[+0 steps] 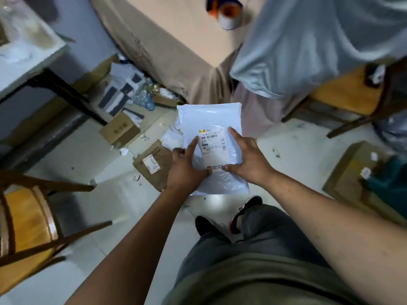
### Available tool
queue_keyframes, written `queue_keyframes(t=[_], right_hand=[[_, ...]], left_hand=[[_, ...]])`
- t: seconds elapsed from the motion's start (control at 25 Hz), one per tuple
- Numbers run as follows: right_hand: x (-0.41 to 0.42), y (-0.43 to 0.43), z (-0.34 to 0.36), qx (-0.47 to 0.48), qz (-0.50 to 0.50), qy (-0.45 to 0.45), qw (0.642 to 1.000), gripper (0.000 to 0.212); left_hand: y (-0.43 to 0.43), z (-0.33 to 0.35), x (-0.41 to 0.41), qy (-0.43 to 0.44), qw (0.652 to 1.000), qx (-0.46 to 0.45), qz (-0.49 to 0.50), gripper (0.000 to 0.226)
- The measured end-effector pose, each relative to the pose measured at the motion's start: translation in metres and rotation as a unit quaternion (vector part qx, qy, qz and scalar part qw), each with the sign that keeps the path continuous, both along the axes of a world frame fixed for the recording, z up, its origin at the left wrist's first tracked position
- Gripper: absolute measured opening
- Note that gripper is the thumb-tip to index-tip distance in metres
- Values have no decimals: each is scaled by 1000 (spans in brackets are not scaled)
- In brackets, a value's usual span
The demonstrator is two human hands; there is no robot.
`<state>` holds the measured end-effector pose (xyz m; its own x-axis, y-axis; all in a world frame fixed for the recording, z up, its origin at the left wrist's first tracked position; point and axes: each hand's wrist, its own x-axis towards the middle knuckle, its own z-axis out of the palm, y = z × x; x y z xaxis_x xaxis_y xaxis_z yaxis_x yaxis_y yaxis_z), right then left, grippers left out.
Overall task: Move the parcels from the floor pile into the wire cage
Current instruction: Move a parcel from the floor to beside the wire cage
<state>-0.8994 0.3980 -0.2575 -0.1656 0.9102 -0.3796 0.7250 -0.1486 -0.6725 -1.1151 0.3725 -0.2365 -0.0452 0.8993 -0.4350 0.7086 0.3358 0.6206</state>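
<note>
Below my chest, my shoes (248,213) stand on pale floor (88,155). Just ahead, my left hand (187,170) and right hand (248,161) grip a white mailer (211,119) by its sides, held off the floor, thumbs on top near its label (212,144). Beyond lie a brown parcel (154,166), a box (120,130) and a draped table (176,47).

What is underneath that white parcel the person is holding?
Left of the held parcel, a second white parcel and a brown mailer show on the floor. The left hand and right hand hold it; whatever lies directly below is covered.
</note>
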Motion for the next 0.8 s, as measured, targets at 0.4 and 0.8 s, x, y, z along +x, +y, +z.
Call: queue_keyframes(t=[0.4,0.8], right_hand=[[191,-70,-23,-22,-203,-9,979,119],[374,-165,-45,-15,-496,6,868,110]], left_hand=[[36,-7,196,35,959,-36,-278,107],[43,-46,456,-22,855,-15,-518,98]])
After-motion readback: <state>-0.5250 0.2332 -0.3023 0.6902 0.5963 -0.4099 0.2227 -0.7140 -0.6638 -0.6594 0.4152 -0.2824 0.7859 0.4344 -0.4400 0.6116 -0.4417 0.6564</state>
